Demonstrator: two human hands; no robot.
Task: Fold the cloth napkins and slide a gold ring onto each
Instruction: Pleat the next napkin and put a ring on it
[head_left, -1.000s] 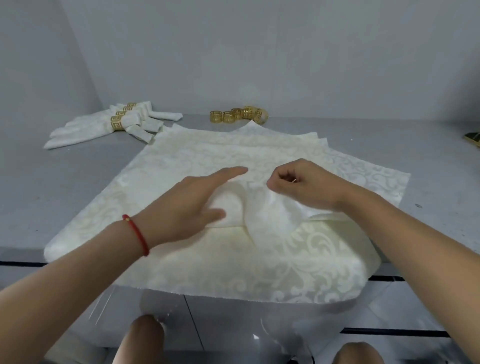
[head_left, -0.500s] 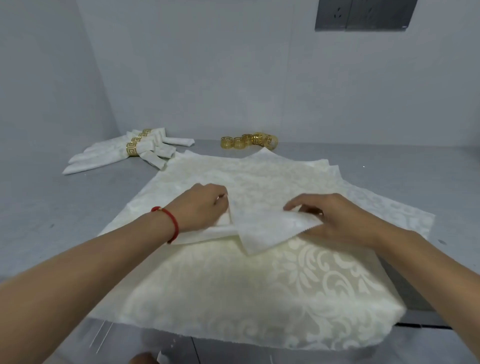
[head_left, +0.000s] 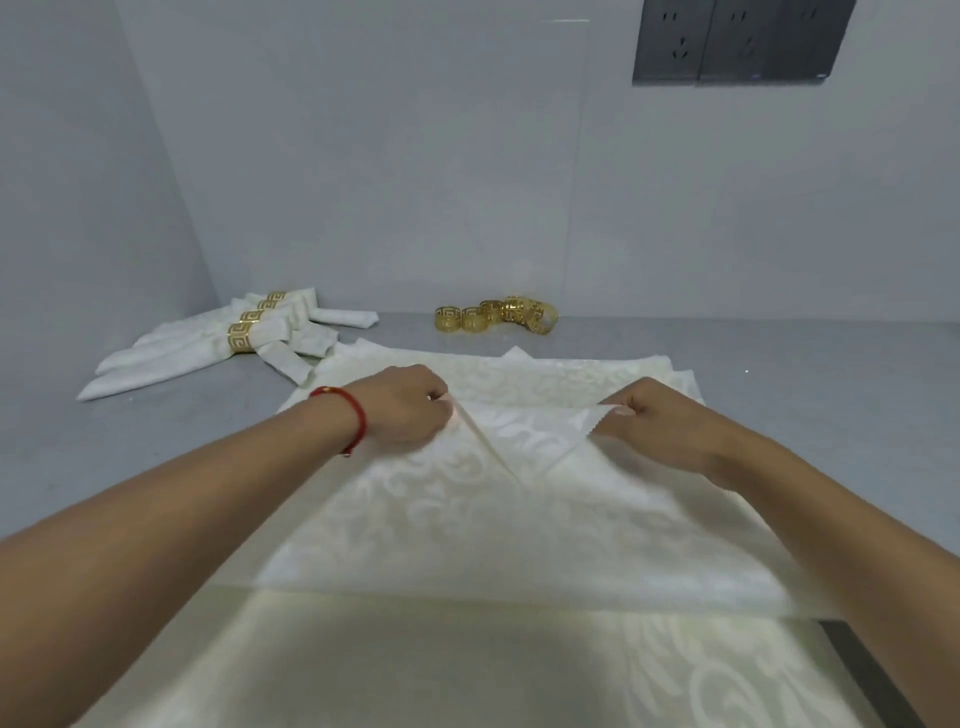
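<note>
Cream damask napkin (head_left: 519, 519) spread on grey worktop (head_left: 805, 374), one corner pinched by left hand (head_left: 402, 410), another by right hand (head_left: 660, 423), loose gold rings (head_left: 496, 316) grouped behind, ringed napkins (head_left: 218, 343) far left.

Two bare forearms reach forward from the lower corners and converge toward the centre. The left hand (head_left: 402, 410), knuckles up and fingers curled under, pinches a fold of cream patterned cloth napkin (head_left: 524, 431); a thin red cord bracelet (head_left: 349, 418) circles its wrist. The right hand (head_left: 662, 421), level with it and well apart, pinches the napkin's corner between thumb and fingertips.
</note>
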